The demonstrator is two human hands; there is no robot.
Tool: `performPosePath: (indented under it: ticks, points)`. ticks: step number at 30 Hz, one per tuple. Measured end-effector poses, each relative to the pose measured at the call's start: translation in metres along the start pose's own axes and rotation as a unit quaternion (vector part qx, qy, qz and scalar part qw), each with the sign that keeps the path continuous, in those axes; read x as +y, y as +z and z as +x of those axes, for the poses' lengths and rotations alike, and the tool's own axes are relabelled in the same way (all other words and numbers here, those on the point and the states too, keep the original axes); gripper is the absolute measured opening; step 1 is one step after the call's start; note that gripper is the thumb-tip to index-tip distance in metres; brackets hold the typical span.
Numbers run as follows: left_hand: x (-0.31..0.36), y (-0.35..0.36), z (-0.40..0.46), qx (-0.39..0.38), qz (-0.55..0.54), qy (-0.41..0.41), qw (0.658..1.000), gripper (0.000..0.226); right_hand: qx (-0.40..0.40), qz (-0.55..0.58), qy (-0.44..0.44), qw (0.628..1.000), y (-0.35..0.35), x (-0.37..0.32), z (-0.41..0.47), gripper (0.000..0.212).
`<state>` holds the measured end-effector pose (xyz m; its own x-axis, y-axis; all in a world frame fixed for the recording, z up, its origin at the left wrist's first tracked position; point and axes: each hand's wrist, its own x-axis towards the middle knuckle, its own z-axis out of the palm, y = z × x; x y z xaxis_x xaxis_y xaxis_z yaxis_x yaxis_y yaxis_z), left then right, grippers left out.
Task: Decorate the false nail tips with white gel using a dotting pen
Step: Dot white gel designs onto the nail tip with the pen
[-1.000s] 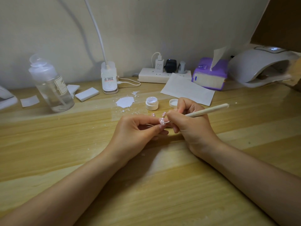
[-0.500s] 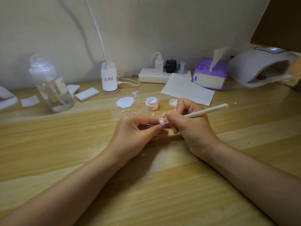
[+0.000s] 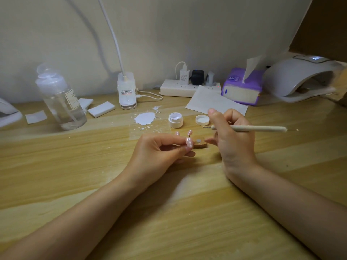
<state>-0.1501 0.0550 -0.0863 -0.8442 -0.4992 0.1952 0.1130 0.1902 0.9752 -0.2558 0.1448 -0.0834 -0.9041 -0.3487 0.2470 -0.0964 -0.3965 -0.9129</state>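
The left hand [image 3: 159,149] pinches a pink false nail tip [image 3: 189,142] dotted white above the wooden desk [image 3: 169,212], while the right hand [image 3: 231,134] grips the dotting pen [image 3: 249,128] level, beside the open gel jar [image 3: 175,120].

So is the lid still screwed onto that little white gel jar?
No, the gel jar stands open on the desk, and its lid lies apart from it, just to its right.
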Motion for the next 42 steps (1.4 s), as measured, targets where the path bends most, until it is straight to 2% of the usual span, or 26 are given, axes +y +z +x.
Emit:
performPosePath:
  ticks: [3,8,11,15,18,22,26,30,34,38,42]
  points:
    - [0.0,0.0,-0.001,-0.001,0.005,0.01,1.0,0.011,0.016,-0.035,-0.02,0.999,-0.001,-0.001,0.001,0.035]
    - [0.001,-0.001,-0.002,0.001,0.017,0.038,0.999,0.013,-0.03,-0.081,-0.05,0.995,-0.003,0.001,0.001,0.017]
    - [0.001,0.0,-0.002,0.008,0.024,0.051,0.998,0.008,-0.051,-0.125,-0.076,0.988,-0.004,-0.001,0.0,0.023]
    - [0.003,0.0,-0.003,0.015,0.02,0.052,0.998,0.012,-0.023,-0.047,-0.018,0.998,-0.004,-0.007,0.005,0.042]
    - [0.003,0.001,-0.003,0.017,0.024,0.051,0.998,0.009,-0.006,0.051,0.033,0.998,-0.005,-0.014,0.012,0.035]
    - [0.004,0.001,-0.003,0.018,0.036,0.056,0.998,0.008,-0.003,0.034,0.049,0.998,-0.005,-0.021,0.019,0.018]
    - [0.004,0.0,-0.003,0.018,0.038,0.057,0.998,0.008,-0.016,0.051,0.051,0.997,-0.006,-0.026,0.022,0.019]
    - [0.004,0.0,-0.003,0.02,0.028,0.052,0.998,0.007,0.008,0.092,0.08,0.993,-0.007,-0.031,0.027,0.028]
    - [0.003,0.0,-0.003,0.021,0.031,0.048,0.998,0.007,0.009,0.118,0.129,0.985,-0.007,-0.032,0.031,0.019]
    - [0.003,0.001,-0.002,0.02,0.031,0.045,0.998,0.006,0.02,0.11,0.171,0.979,-0.007,-0.027,0.027,0.033]
    - [0.003,0.001,-0.002,0.016,0.032,0.045,0.998,0.006,-0.035,0.072,0.18,0.98,-0.007,-0.021,0.02,0.026]
